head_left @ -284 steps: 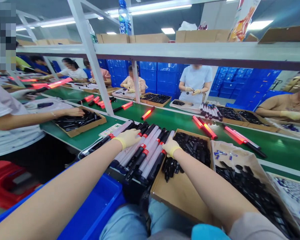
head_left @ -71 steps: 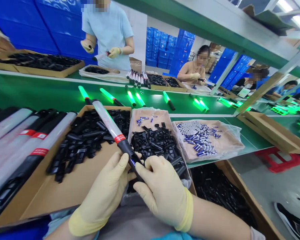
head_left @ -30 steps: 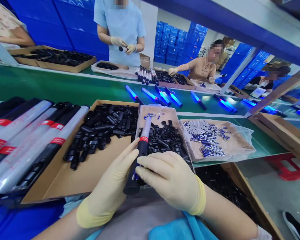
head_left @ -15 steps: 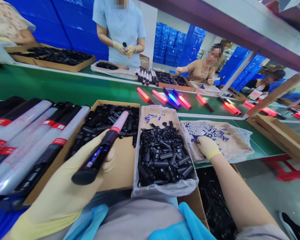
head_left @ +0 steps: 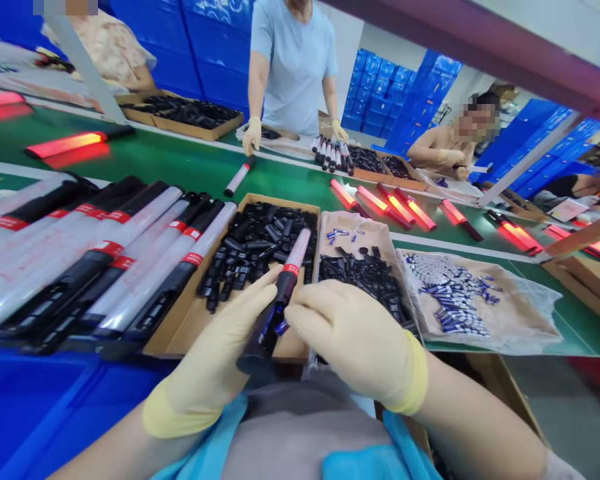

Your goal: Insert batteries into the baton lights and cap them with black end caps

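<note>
My gloved left hand is wrapped round the black handle of a light baton, which has a red band and a pale translucent tube. The baton tilts with its tube end pointing away from me and its open battery compartment facing up. At that compartment my gloved right hand pinches a small blue battery, its fingertips close against the handle. Part of the battery is hidden by the fingers. Beneath both hands lies a cardboard box with black plastic parts.
Finished-looking batons are piled on the left. A lined tray of black parts and a tray of blue batteries stand to the right. Red-lit batons lie on the green belt; a co-worker's gloved hand holds another baton there.
My right hand has left the battery tray and come left to the baton with a battery. The left hand still holds the baton. The view has turned left; a co-worker's hand now reaches the belt.
</note>
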